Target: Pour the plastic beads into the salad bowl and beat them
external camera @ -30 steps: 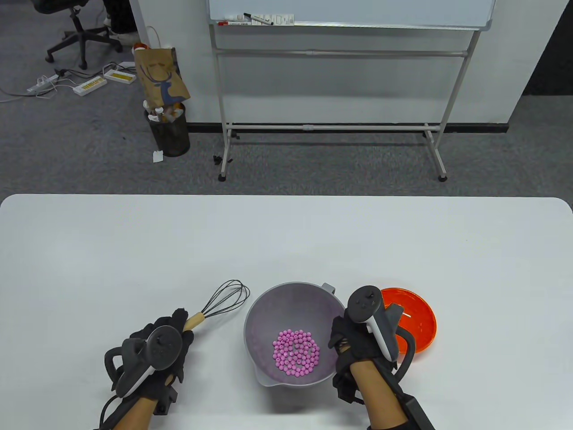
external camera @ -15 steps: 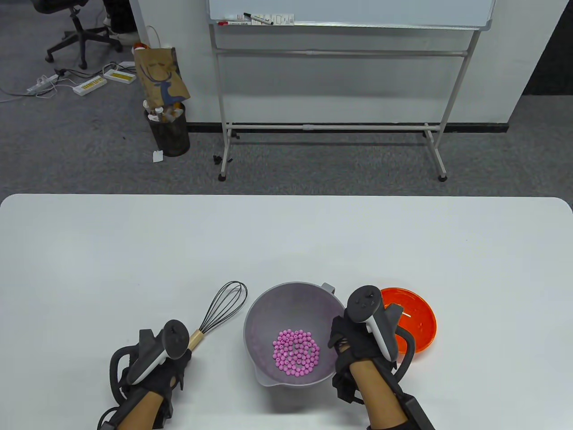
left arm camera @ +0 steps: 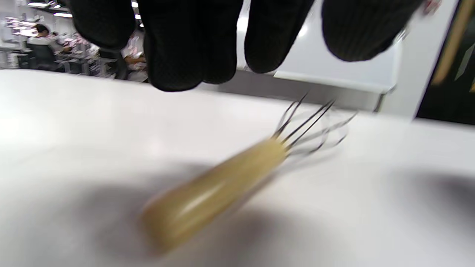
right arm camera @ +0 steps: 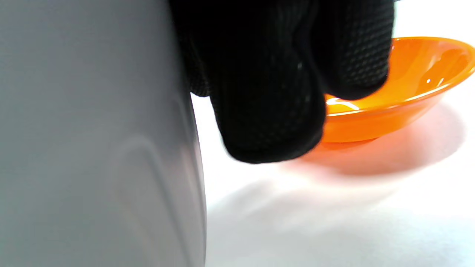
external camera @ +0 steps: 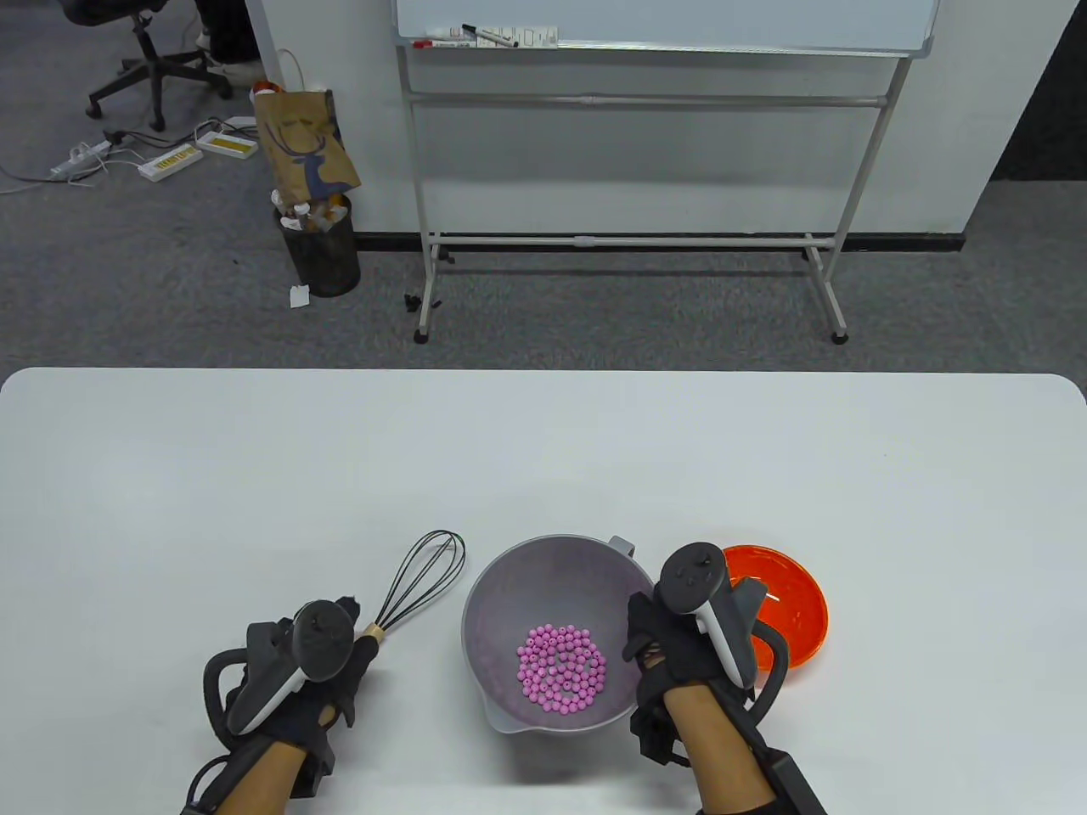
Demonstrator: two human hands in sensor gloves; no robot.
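A grey salad bowl [external camera: 509,586] stands near the table's front edge with a heap of pink beads [external camera: 561,667] at its bottom. My right hand [external camera: 645,630] grips its right rim, and the right wrist view has those fingers [right arm camera: 267,92] against the outer bowl wall [right arm camera: 92,129]. A whisk [external camera: 422,580] with black wires and a wooden handle lies left of the bowl. My left hand [external camera: 355,632] hovers over that handle. In the left wrist view the fingertips [left arm camera: 193,44] hang above the handle [left arm camera: 219,189] without touching it.
An orange dish [external camera: 794,603] with nothing in it sits just right of the grey bowl, behind my right hand, also seen as the orange dish [right arm camera: 415,85] close by. The white table [external camera: 543,458] stretches far beyond. A whiteboard stand is on the floor behind.
My left hand drew back from the whisk handle, then came forward over it again. The whisk shifted slightly. Right hand and bowl stayed still.
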